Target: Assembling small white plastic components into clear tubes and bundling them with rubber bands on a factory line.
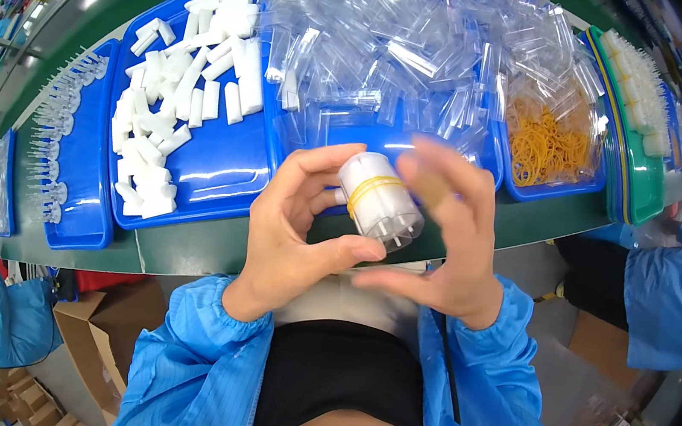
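My left hand (296, 224) is closed around a short round bundle (381, 201) of white and clear plastic pieces, thumb below and fingers behind it. A yellow rubber band (375, 185) is wrapped around the bundle's middle. Clear plastic with small prongs shows at its near end, which tilts down to the right. Just right of the bundle, my right hand (467, 238) has its thumb and fingers spread apart, with nothing seen between them. Motion blurs those fingertips. Both hands are raised at the near edge of the green table (206, 256).
Blue trays hold white foam-like blocks (171, 96), clear plastic sleeves (397, 48) and yellow rubber bands (543, 149). White pronged parts (59, 133) lie at far left; more fill a green tray (647, 180) at right. Cardboard boxes (98, 327) and people in blue (21, 317) are nearby.
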Demonstrator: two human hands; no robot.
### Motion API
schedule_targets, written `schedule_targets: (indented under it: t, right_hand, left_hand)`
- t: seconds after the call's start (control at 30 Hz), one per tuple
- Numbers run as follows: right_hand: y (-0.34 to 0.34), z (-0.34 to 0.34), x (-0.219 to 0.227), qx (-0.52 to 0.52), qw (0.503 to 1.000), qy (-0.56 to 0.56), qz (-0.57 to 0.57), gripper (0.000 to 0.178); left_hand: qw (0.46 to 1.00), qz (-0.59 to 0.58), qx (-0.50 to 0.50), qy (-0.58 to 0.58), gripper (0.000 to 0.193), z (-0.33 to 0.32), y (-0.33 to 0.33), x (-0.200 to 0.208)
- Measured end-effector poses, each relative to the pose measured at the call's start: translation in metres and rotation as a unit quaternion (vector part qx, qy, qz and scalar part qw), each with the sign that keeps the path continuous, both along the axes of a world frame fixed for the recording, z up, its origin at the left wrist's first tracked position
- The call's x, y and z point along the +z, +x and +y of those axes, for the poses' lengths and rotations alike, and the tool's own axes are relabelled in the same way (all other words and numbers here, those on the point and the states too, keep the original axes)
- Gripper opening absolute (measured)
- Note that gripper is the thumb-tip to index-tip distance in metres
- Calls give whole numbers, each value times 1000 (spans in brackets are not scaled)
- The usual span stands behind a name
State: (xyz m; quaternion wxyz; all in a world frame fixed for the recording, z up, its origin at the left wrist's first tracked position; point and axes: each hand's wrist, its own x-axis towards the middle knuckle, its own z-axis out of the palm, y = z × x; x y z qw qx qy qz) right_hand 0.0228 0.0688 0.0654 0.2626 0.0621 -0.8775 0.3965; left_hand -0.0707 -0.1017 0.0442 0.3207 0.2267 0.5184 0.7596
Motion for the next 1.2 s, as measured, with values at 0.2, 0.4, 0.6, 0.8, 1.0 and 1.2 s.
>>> schedule_targets:
  t: [0.2, 0.4, 0.6, 0.8, 1.0, 1.2]
  right_hand:
    - [7, 4, 6, -46, 903, -421, -77, 60]
    - [10, 15, -3, 79, 880, -398, -246, 63]
    - [7, 12, 0, 79, 969, -188, -138, 81]
    - [6, 21, 4, 105, 987, -67, -99, 77]
    - [4, 16, 4, 90, 988, -77, -101, 75]
    - [5, 15, 6, 99, 991, -36, -82, 75]
  left_hand:
    - [995, 35, -93, -18, 83, -5, -4, 1]
    - [922, 360, -122, -72, 82, -7, -20, 17]
    - [963, 262, -17, -58, 74, -12, -17, 2]
    - [934, 353, -36, -51, 75, -19, -18, -4]
    - [970, 242, -17, -31, 77, -14, -17, -3]
    - [889, 451, -22, -73, 80, -18, -24, -2]
